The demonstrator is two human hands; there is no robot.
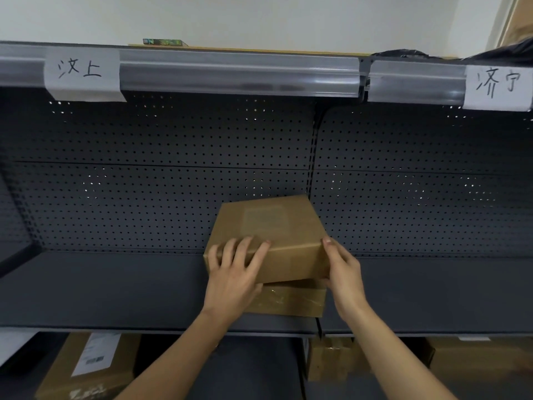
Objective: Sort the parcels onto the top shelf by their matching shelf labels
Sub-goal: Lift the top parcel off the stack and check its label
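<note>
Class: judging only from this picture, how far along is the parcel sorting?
Done: a flat item and a black bag already lie on the top shelf. In hand: both hands, left and right, grip the upper box. Left: the lower box and boxes underneath.

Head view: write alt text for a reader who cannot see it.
Two bare hands, left hand and right hand, grip a brown cardboard box stacked on a second box on a dark shelf. Above, the top shelf rail carries two handwritten labels, 汶上 and 济宁.
</note>
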